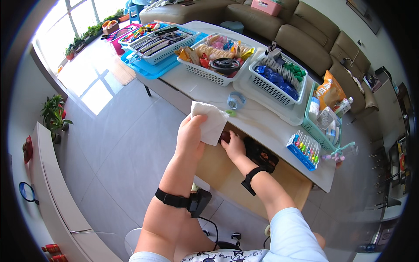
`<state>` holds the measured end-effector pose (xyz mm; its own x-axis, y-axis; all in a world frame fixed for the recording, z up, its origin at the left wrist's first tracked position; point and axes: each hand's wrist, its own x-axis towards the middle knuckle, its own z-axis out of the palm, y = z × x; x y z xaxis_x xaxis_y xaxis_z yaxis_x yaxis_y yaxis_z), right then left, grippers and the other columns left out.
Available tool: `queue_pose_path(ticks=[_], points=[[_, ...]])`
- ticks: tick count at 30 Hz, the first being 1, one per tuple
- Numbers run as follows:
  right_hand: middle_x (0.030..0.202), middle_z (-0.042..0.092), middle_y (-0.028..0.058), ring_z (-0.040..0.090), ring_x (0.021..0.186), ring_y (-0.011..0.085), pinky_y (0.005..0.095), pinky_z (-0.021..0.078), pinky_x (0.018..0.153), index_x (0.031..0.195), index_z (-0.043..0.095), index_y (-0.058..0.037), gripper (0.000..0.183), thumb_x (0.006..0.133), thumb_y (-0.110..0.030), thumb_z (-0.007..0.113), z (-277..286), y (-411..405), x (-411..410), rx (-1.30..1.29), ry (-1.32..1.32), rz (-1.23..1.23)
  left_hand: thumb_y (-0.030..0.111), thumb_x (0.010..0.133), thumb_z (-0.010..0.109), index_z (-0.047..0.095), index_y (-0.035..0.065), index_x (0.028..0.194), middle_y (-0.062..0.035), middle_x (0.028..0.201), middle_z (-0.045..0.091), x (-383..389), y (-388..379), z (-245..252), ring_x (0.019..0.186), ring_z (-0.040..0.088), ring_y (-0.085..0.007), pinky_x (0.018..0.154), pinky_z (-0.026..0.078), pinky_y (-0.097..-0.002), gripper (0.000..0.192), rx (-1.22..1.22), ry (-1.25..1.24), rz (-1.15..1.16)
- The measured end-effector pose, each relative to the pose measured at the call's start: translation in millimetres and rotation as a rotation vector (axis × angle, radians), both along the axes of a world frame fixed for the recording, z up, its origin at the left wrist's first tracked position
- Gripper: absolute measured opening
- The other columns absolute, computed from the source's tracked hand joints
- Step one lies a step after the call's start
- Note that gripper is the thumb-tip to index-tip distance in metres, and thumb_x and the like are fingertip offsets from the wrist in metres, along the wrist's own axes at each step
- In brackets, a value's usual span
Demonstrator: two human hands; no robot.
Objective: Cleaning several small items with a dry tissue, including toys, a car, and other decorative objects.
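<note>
My left hand (190,132) pinches a folded white tissue (209,121) and holds it up by the table's front edge. Inside the pulled-out wooden drawer (226,177), my right hand (234,147) has its fingers around a dark red, rounded object (224,137). The tissue and the fingers hide part of that object, so its kind is unclear. Just right of this hand, a black case (262,154) with orange marks lies in the drawer. A light-blue watch (236,100) and a green ring (230,113) rest on the tabletop above the drawer.
White baskets of snacks (214,76) and blue packets (278,90) line the table (199,88). Farther left stands a basket of pens (157,59). A small bead abacus (302,150), a green basket (316,132) and a clear cup (352,149) stand at the right.
</note>
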<state>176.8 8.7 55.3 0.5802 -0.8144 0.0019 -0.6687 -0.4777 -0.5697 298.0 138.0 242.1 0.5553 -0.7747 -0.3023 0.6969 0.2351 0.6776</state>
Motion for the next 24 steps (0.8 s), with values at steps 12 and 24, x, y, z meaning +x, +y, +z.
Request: queue_pose_path(ticks=[12, 24], points=[[0.095, 0.062, 0.0235, 0.059, 0.093, 0.0394, 0.0442, 0.0476, 0.08, 0.103, 0.053, 0.0015, 0.053, 0.066, -0.029, 0.075, -28.8, -15.8, 15.5, -0.016, -0.07, -0.143, 0.008, 0.085, 0.05, 0.054, -0.0008, 0.107, -0.0116, 0.102, 0.059, 2.1, 9.9, 5.2, 0.095, 0.058, -0.0247, 0.084, 0.047, -0.0381, 0.024, -0.016, 0.041, 0.062], [0.095, 0.061, 0.0021, 0.062, 0.076, 0.0117, 0.0182, 0.0325, 0.04, 0.11, 0.051, -0.0175, 0.026, 0.086, -0.027, 0.058, 112.2, 71.1, -40.8, 1.726, -0.903, 0.083, 0.005, 0.083, 0.044, 0.057, 0.0002, 0.1, -0.0078, 0.094, 0.06, 13.7, 18.3, -4.9, 0.083, 0.057, -0.0168, 0.075, 0.046, -0.0298, 0.022, -0.015, -0.096, 0.232]])
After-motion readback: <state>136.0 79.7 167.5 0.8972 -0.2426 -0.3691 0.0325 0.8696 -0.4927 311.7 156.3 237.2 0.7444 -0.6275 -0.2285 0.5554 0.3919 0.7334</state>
